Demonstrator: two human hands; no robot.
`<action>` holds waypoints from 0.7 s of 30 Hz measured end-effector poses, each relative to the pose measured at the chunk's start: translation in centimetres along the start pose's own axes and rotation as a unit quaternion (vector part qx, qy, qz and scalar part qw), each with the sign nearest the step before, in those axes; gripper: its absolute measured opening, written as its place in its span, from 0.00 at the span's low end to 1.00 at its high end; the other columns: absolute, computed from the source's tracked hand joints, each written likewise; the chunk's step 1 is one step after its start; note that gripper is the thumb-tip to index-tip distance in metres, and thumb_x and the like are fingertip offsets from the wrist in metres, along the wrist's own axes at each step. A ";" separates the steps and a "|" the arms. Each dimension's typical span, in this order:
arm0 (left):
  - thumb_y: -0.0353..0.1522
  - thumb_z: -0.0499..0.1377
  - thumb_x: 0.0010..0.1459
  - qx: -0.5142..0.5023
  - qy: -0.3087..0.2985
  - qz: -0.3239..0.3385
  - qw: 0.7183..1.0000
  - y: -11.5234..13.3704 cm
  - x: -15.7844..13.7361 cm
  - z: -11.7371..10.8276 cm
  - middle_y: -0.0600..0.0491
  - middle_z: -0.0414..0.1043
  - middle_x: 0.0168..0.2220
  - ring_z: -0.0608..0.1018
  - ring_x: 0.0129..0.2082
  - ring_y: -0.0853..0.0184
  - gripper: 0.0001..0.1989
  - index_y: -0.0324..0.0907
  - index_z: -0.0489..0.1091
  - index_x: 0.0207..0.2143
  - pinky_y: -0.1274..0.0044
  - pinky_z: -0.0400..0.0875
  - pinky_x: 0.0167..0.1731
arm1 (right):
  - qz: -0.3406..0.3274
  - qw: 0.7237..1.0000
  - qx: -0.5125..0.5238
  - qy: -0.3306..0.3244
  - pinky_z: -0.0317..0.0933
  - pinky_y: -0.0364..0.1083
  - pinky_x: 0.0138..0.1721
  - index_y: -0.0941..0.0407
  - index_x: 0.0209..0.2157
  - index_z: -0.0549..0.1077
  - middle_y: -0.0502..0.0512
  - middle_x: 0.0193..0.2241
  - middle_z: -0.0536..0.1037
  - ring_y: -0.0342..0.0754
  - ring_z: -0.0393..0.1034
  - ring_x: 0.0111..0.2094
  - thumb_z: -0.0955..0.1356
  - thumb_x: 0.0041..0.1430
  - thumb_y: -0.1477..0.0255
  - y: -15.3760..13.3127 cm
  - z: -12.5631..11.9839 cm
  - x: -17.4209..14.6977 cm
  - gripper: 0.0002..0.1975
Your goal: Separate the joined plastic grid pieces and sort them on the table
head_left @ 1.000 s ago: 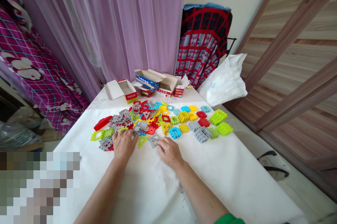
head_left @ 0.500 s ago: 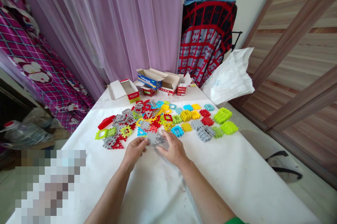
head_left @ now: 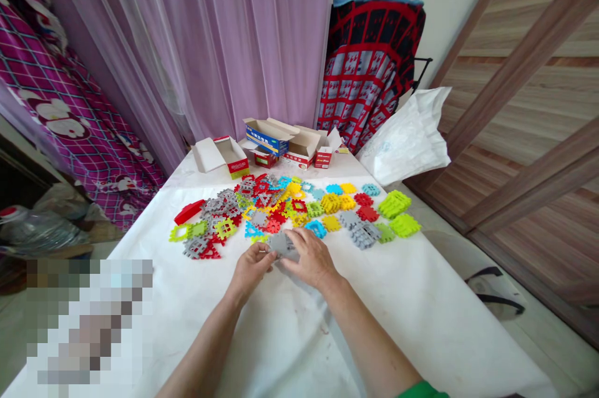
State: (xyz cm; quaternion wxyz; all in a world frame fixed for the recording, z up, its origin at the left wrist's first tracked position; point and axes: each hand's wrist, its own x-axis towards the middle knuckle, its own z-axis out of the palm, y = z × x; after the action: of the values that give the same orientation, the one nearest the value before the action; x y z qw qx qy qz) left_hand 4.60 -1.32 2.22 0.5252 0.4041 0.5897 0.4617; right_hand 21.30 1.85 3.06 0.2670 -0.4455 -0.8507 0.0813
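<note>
Grey interlocking plastic pieces [head_left: 279,243] are between my two hands, just in front of the colourful pile. My left hand [head_left: 254,265] pinches their left side between thumb and fingers. Closed over their right side is my right hand [head_left: 311,257], its fingers covering part of them. How many pieces are held I cannot tell. Beyond lies a mixed pile of red, grey, yellow, blue and green pieces [head_left: 274,223]. Grey pieces [head_left: 365,235] are stacked to the right of my right hand, with yellow pieces [head_left: 331,203] and bright green pieces [head_left: 394,204] grouped near them.
Open cardboard boxes, among them a red one [head_left: 238,164] and a blue one [head_left: 266,139], stand at the table's far end. A white bag [head_left: 407,139] leans at the far right edge. A red curved piece [head_left: 189,212] lies left of the pile. White cloth [head_left: 421,310] covers the table.
My hands have drawn closer together around the grey pieces. My left hand has shifted right, and my right hand covers more of them. The camera view has shifted slightly.
</note>
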 end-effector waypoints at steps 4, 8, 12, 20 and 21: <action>0.50 0.67 0.35 -0.004 -0.013 0.006 1.000 -0.3 0.1 0.5 0.60 0.69 0.18 0.69 0.18 0.73 0.25 0.44 0.63 0.28 0.83 0.55 0.17 | -0.012 0.998 -0.048 -0.028 0.63 0.48 0.47 0.52 0.56 0.66 0.56 0.45 0.73 0.52 0.67 0.47 0.71 0.53 0.66 -0.3 -1.0 0.4 0.27; 0.52 0.66 0.36 0.012 -0.030 0.014 0.999 -0.5 0.0 0.5 0.60 0.69 0.19 0.69 0.19 0.72 0.26 0.44 0.64 0.29 0.82 0.54 0.17 | -0.031 0.993 -0.094 -0.059 0.63 0.46 0.42 0.50 0.51 0.69 0.54 0.43 0.74 0.51 0.67 0.44 0.71 0.53 0.66 -0.4 -2.2 0.8 0.23; 0.55 0.66 0.35 0.001 -0.051 0.023 0.998 -0.7 0.1 0.6 0.60 0.67 0.19 0.68 0.20 0.73 0.28 0.44 0.63 0.28 0.82 0.54 0.18 | -0.052 0.986 -0.127 -0.090 0.62 0.46 0.40 0.52 0.47 0.70 0.54 0.41 0.74 0.52 0.67 0.43 0.72 0.52 0.63 -0.5 -2.9 1.2 0.21; 0.54 0.66 0.37 -0.009 -0.072 0.041 0.997 -0.9 0.2 0.4 0.58 0.69 0.21 0.69 0.21 0.72 0.27 0.43 0.66 0.29 0.82 0.58 0.20 | -0.050 0.985 -0.121 -0.112 0.61 0.46 0.40 0.53 0.46 0.69 0.54 0.39 0.74 0.51 0.67 0.42 0.72 0.52 0.60 -0.6 -2.4 1.4 0.22; 0.54 0.65 0.38 0.001 -0.068 0.043 0.997 -0.9 0.1 0.2 0.57 0.71 0.24 0.71 0.23 0.71 0.27 0.43 0.67 0.31 0.81 0.59 0.20 | -0.050 0.985 -0.117 -0.115 0.61 0.46 0.40 0.53 0.47 0.69 0.55 0.40 0.74 0.51 0.67 0.42 0.72 0.52 0.60 -0.2 -2.7 1.6 0.22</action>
State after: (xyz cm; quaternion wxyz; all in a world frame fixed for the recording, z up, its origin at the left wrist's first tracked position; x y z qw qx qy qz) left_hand 4.83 -1.41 1.32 0.5432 0.4600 0.5351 0.4549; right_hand 21.88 2.78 6.04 0.1174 -0.4182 -0.9006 0.0181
